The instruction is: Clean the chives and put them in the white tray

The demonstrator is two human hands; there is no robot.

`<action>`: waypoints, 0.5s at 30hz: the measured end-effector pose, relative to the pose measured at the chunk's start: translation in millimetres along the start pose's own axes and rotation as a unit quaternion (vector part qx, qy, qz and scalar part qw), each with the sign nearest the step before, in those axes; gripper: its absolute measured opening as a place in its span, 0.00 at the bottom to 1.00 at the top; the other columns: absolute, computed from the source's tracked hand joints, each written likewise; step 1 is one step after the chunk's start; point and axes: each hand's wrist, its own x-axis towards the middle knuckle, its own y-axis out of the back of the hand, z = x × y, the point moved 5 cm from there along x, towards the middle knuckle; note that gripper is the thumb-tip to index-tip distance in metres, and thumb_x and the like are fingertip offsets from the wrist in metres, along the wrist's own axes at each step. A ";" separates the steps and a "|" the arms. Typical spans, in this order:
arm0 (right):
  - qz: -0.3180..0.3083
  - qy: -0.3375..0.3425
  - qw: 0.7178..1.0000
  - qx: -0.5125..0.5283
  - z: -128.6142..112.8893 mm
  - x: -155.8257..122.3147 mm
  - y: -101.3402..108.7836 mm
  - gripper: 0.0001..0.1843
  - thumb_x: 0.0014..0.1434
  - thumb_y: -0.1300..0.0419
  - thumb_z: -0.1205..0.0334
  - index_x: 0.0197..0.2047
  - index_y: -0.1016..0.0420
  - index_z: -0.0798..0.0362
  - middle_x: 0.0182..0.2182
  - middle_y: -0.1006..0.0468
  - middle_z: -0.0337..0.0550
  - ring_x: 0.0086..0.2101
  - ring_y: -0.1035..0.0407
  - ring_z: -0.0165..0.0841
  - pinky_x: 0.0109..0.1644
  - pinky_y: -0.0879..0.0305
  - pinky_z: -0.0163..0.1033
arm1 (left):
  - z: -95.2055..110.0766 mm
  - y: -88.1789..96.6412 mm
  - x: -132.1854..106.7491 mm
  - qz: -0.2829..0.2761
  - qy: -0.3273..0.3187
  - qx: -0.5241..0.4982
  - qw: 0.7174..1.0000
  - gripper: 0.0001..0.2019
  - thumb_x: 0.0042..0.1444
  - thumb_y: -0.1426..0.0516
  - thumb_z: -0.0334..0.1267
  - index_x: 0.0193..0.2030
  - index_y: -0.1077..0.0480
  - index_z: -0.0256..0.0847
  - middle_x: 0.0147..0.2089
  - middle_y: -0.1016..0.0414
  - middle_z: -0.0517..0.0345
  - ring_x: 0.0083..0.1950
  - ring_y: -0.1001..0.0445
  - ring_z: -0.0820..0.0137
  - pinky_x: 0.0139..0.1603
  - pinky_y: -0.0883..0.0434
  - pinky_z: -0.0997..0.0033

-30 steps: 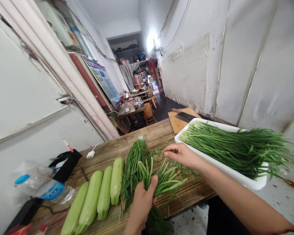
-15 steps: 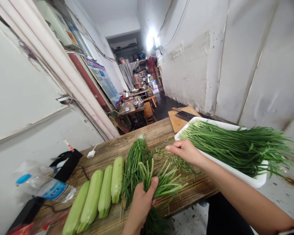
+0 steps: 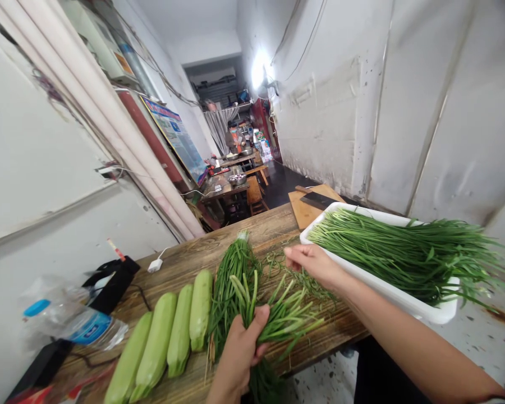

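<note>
My left hand [image 3: 246, 342] is closed round a bunch of garlic chives [image 3: 288, 314], pale cut stems fanning out to the upper right and leaves hanging below over the table edge. Above the trimmings [image 3: 315, 286], my right hand [image 3: 309, 261] has its fingers pinched together; whether anything small is between them I cannot make out. A tied bundle of chives [image 3: 235, 269] lies just beyond my left hand. On the right, a white tray [image 3: 379, 294] is heaped with more long chives [image 3: 395, 252].
Several pale green zucchini [image 3: 157, 336] lie side by side at the left on the wooden table [image 3: 273, 221]. Past them are a water bottle [image 3: 79, 325] and a white plug [image 3: 155, 265]. A cleaver [image 3: 317, 199] rests on a cutting board [image 3: 305, 213]. A person [image 3: 235, 137] stands far back.
My right hand has dropped slightly and its fingers are curled in more. The left hand, still holding the chives, has shifted only a little.
</note>
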 end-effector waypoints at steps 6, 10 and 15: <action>-0.046 -0.026 0.993 -0.103 -1.1 2.7 1.1 0.20 0.46 0.35 0.47 0.21 0.27 0.57 0.15 0.38 0.32 0.20 0.47 0.24 0.24 0.51 0.33 | 3.7 -7.0 1.8 -0.035 0.003 -0.004 0.999 0.28 0.37 0.37 0.62 0.27 0.42 0.41 0.17 0.46 0.74 0.12 0.51 0.86 0.12 0.57 0.84; 0.078 0.014 0.991 -0.106 -16.5 6.0 12.5 0.21 0.51 0.39 0.46 0.21 0.28 0.56 0.15 0.38 0.33 0.20 0.46 0.25 0.26 0.49 0.33 | 6.9 -11.0 4.5 -0.011 -0.003 0.035 0.999 0.28 0.37 0.37 0.63 0.25 0.41 0.40 0.16 0.47 0.73 0.13 0.49 0.84 0.12 0.55 0.83; -0.173 -0.005 0.979 -0.104 -14.1 -7.4 -33.5 0.16 0.45 0.33 0.51 0.24 0.27 0.57 0.19 0.33 0.34 0.23 0.42 0.26 0.26 0.47 0.32 | 7.1 -15.3 11.2 -0.002 -0.030 0.057 0.998 0.26 0.37 0.37 0.62 0.25 0.34 0.38 0.15 0.45 0.70 0.15 0.45 0.80 0.14 0.50 0.80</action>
